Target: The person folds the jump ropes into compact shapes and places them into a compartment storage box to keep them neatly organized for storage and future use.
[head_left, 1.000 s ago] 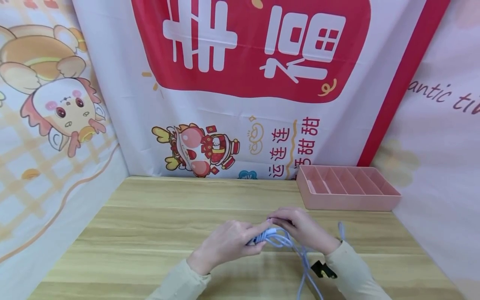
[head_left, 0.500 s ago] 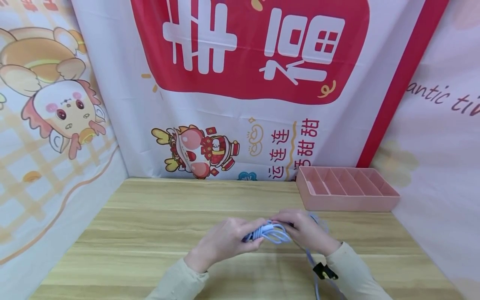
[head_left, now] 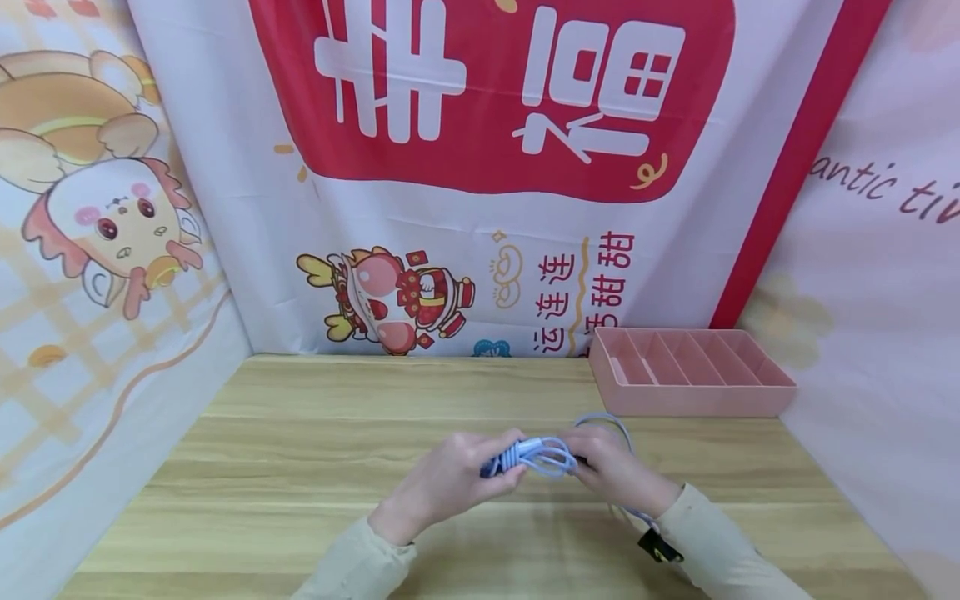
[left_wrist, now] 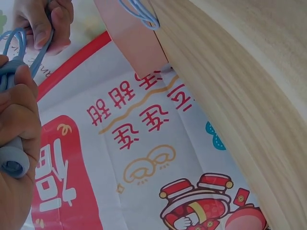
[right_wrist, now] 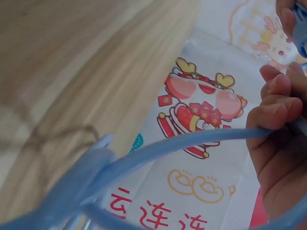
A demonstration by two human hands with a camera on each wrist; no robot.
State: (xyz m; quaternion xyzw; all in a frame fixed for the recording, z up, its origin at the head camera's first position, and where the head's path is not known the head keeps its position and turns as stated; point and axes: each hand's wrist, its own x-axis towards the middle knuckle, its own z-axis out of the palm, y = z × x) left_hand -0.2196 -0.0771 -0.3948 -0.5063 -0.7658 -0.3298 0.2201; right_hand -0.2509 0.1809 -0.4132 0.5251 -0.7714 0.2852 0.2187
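My left hand point(head_left: 457, 471) grips a bundle of light blue cord point(head_left: 531, 451), with several turns wound tightly round its middle and loose loops sticking out to the right. In the left wrist view, a blue-grey rounded end piece point(left_wrist: 13, 161) with a hole in it pokes out below the curled fingers. Close by on the right, my right hand point(head_left: 618, 467) holds the cord at the loops, its fingers curled. A free length of cord arcs above that hand and runs down along the right wrist. In the right wrist view, a strand point(right_wrist: 192, 138) leads into the curled fingers.
A pink divided box point(head_left: 697, 400) stands at the back right of the wooden table point(head_left: 315, 433). Printed cloths point(head_left: 435, 217) hang behind and at both sides. A small black tag-like piece point(head_left: 660, 546) sits at the right sleeve.
The long strands that hung below the right hand have been drawn up, and a length now curves above that hand. The wound bundle stays in the left hand.
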